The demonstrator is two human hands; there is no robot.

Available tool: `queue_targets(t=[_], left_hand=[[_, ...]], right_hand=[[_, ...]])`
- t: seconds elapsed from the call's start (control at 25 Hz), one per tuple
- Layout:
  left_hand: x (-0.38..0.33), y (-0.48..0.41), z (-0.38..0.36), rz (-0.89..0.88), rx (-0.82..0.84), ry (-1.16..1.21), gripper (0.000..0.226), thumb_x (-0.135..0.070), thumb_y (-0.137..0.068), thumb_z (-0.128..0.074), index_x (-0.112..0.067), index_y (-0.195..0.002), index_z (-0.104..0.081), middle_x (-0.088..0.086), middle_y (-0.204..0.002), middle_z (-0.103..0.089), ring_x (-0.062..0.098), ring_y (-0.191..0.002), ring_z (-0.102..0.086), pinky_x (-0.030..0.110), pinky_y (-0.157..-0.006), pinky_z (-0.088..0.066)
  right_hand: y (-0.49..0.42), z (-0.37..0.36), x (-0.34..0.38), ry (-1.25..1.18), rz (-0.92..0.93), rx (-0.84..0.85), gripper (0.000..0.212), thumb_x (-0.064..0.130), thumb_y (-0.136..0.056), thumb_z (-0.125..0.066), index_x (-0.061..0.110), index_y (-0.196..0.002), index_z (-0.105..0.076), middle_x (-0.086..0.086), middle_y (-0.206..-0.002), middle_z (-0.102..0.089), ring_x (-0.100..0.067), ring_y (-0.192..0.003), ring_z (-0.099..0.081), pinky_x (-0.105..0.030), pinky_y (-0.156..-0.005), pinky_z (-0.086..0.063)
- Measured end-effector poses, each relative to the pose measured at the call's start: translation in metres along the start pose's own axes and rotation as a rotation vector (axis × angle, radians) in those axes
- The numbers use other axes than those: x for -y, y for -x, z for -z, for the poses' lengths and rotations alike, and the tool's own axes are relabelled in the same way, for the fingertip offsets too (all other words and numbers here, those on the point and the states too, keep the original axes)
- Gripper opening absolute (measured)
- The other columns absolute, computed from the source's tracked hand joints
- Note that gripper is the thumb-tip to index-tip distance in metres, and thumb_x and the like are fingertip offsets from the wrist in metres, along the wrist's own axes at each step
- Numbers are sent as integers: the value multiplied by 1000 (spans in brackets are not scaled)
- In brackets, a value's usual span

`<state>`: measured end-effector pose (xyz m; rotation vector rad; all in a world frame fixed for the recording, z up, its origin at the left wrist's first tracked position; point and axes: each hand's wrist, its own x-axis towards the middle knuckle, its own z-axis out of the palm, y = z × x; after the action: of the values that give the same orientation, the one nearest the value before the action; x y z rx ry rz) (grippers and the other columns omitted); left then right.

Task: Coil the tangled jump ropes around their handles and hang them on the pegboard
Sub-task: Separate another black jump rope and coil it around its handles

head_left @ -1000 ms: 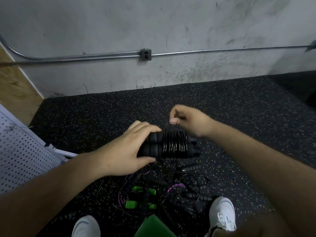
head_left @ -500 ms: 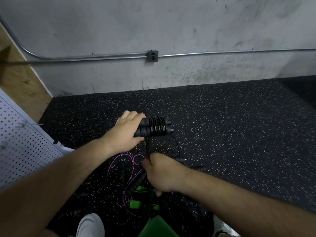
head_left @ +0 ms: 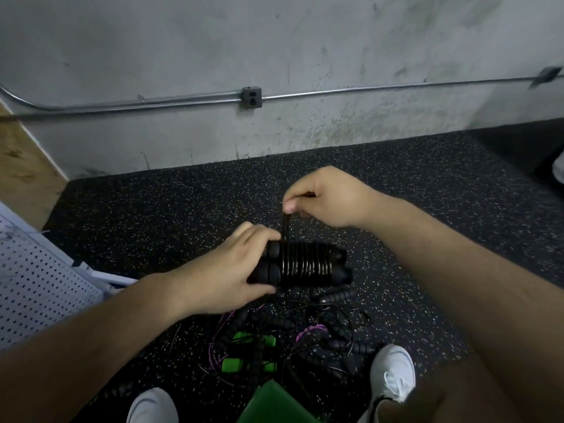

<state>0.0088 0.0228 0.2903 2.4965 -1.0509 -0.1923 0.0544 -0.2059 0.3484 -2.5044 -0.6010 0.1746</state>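
My left hand (head_left: 232, 270) grips the left ends of two black jump-rope handles (head_left: 308, 265) held side by side, with black cord wound around them in several turns. Just above them, my right hand (head_left: 323, 199) pinches the free black cord (head_left: 285, 225), which runs taut down to the coil. On the floor below lies a tangled pile of ropes (head_left: 293, 334): black beaded ones, thin purple cords and green handles (head_left: 244, 352). The white pegboard (head_left: 33, 279) leans at the left edge.
Black speckled rubber floor (head_left: 427, 209) runs up to a grey concrete wall with a metal conduit and outlet box (head_left: 251, 97). My two white shoes (head_left: 392, 370) stand at the bottom beside a green object (head_left: 271, 404). Wooden floor shows at far left.
My right hand has come up from the rope pile below the handles to above them, bringing the cord over the coil. The left hand keeps its grip on the handles.
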Motion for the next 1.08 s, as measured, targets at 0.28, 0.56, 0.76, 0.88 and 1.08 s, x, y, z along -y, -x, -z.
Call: queue_targets(t=[0.28, 0.56, 0.76, 0.88, 1.08], left_hand=[[4, -4, 19, 186, -345, 419, 77, -43, -87, -71, -41, -145, -20, -14, -127, -55, 1, -113, -60, 22, -96, -49], [19, -10, 7, 378, -335, 423, 40, -32, -98, -59, -35, -131, -37, -11, -124, -41, -27, -107, -38, 14, -107, -32], [15, -14, 12, 360, -476, 664, 77, -15, -97, -65, -49, -147, -17, -3, -121, -59, 4, -107, -63, 18, -99, -46], [11, -14, 17, 315, -553, 731, 73, -8, -98, -61, -52, -144, -24, 4, -119, -67, 11, -110, -66, 21, -98, -48], [6, -18, 26, 326, -583, 1062, 64, -6, -101, -54, -52, -141, -36, 2, -117, -73, 23, -116, -66, 46, -103, -50]], right_hand=[[6, -64, 17, -555, -267, 60, 27, 10, -105, -43, 15, -82, -56, 3, -66, -60, -12, -56, -58, -21, -49, -48], [4, -95, 36, -409, -246, -123, 27, 19, -103, -42, 8, -87, -60, -10, -74, -67, -28, -64, -69, -43, -62, -57], [11, -83, 49, -479, -172, -305, 15, 17, -98, -54, 16, -96, -69, 4, -73, -69, -1, -54, -57, -19, -50, -41], [17, -74, 57, -625, -118, -343, 17, 17, -87, -72, 32, -94, -68, 10, -87, -74, 1, -79, -67, -16, -70, -52], [14, -71, 53, -853, -60, -468, 34, 10, -80, -82, 28, -101, -63, -4, -92, -67, -13, -86, -67, -25, -82, -56]])
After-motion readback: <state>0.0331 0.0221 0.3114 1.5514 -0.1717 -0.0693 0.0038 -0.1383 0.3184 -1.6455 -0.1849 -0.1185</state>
